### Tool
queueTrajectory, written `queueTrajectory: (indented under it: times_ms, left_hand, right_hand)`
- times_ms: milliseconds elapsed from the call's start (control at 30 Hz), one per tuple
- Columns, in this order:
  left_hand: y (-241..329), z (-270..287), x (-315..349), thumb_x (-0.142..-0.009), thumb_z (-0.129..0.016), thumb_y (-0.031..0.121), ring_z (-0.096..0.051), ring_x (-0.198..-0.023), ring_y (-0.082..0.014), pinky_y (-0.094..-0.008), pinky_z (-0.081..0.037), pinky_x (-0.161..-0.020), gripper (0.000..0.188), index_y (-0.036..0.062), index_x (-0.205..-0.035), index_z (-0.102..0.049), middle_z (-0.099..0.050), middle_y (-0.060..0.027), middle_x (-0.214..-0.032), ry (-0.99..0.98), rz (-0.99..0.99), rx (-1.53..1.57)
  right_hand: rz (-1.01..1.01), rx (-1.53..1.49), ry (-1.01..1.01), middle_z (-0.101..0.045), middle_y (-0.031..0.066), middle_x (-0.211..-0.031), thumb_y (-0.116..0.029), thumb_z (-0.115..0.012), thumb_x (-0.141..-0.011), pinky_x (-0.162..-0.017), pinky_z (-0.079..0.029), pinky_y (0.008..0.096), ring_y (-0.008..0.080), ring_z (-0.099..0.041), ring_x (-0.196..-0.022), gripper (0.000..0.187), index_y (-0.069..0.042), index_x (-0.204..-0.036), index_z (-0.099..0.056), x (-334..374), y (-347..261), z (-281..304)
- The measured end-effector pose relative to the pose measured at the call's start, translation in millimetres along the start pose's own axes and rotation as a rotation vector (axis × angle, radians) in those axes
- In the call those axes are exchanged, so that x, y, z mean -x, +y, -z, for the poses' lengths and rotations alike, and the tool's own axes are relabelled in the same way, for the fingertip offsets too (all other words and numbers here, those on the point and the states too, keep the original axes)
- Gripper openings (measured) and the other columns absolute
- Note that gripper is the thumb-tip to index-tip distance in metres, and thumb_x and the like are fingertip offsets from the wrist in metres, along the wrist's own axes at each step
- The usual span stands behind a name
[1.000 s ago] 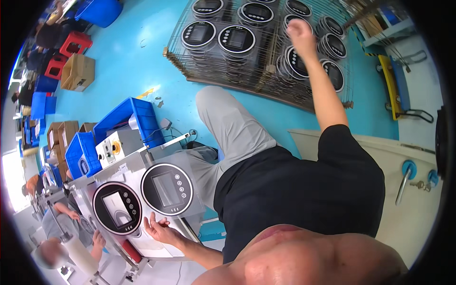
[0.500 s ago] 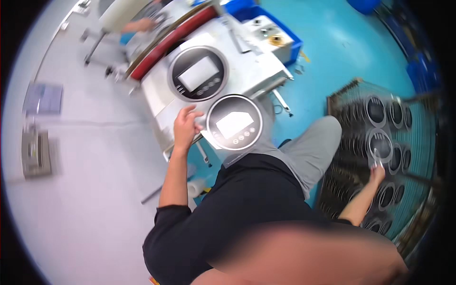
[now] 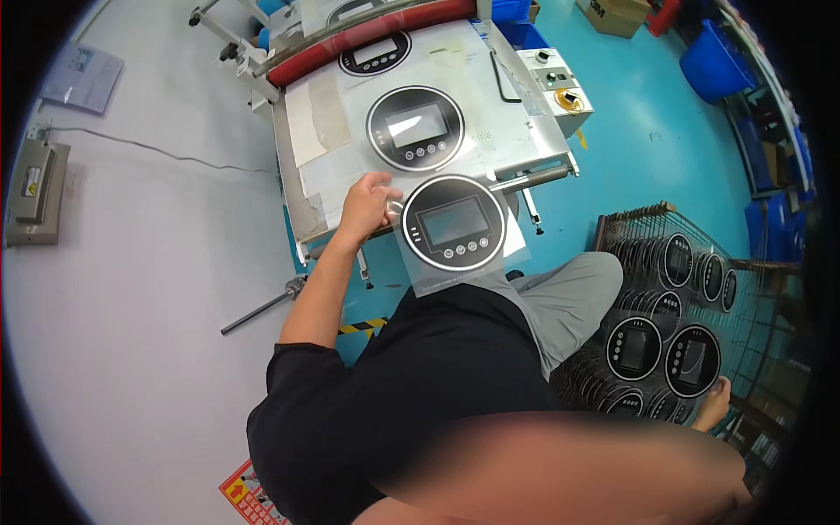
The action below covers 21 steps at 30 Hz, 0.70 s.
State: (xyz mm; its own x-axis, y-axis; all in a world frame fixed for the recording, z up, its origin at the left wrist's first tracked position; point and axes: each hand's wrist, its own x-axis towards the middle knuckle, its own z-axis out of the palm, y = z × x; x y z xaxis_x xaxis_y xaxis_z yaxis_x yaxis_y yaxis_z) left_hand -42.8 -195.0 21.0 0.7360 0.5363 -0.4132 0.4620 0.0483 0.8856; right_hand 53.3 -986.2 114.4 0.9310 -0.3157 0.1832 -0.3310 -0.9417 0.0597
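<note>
At frame centre the left hand (image 3: 366, 203) pinches the round black display panel (image 3: 453, 223) at the near edge of the metal bench (image 3: 302, 210). Lower right, the right hand (image 3: 713, 404) touches the wire rack (image 3: 630, 229); its grip cannot be told. The step looks like feeding panels, which calls for level placement.

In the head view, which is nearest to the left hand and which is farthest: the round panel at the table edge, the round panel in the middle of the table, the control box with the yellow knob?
From the left hand:
1. Round panel at the table edge, right beside the hand.
2. Round panel in the middle of the table, further up the table.
3. Control box with the yellow knob, at the table's far right corner.
</note>
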Motion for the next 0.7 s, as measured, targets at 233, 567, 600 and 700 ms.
queueTrajectory:
  times_ms: [233, 567, 600, 700]
  left_hand:
    - [2.1, 13.1, -4.4, -0.079, -0.059, 0.019, -0.057, -0.098, -0.0295, -0.0394, -0.046, -0.081, 0.048, 0.0025, -0.123, -0.049, -0.057, -0.0149, -0.118, 0.476, -0.772, -0.974]
    - [-13.8, 43.1, -53.4, -0.080, -0.060, 0.025, -0.041, -0.119, -0.0346, -0.0475, -0.029, -0.100, 0.044, 0.0038, -0.119, -0.055, -0.050, -0.0095, -0.129, 0.384, -0.807, -1.115]
    - [-12.9, 45.3, -57.3, -0.080, -0.060, 0.025, -0.041, -0.120, -0.0345, -0.0473, -0.028, -0.100, 0.044, 0.0038, -0.119, -0.055, -0.050, -0.0093, -0.129, 0.389, -0.803, -1.117]
    - [-9.5, 49.9, -69.9, -0.081, -0.060, 0.025, -0.041, -0.120, -0.0345, -0.0471, -0.028, -0.101, 0.044, 0.0038, -0.119, -0.055, -0.050, -0.0090, -0.129, 0.378, -0.805, -1.121]
  right_hand:
    - [0.015, -0.114, -0.060, -0.064, 0.0083, -0.079, -0.020, -0.048, -0.090, -0.062, -0.046, 0.0337, 0.0218, -0.061, -0.068, 0.020, -0.009, -0.103, -0.059, -16.0, 45.2, -12.8]
    - [-0.038, -0.432, -0.139, -0.052, -0.0008, -0.065, -0.013, -0.046, -0.092, -0.050, -0.038, 0.0224, 0.0071, -0.047, -0.056, 0.017, -0.005, -0.099, -0.060, -25.3, 58.0, -22.9]
    - [-0.029, -0.406, -0.123, -0.051, -0.0008, -0.065, -0.013, -0.046, -0.093, -0.050, -0.038, 0.0223, 0.0070, -0.046, -0.056, 0.017, -0.004, -0.099, -0.060, -26.7, 59.3, -23.6]
    - [-0.044, -0.447, -0.124, -0.051, -0.0009, -0.065, -0.012, -0.046, -0.093, -0.049, -0.037, 0.0220, 0.0069, -0.045, -0.055, 0.017, -0.004, -0.098, -0.060, -30.9, 71.9, -28.5]
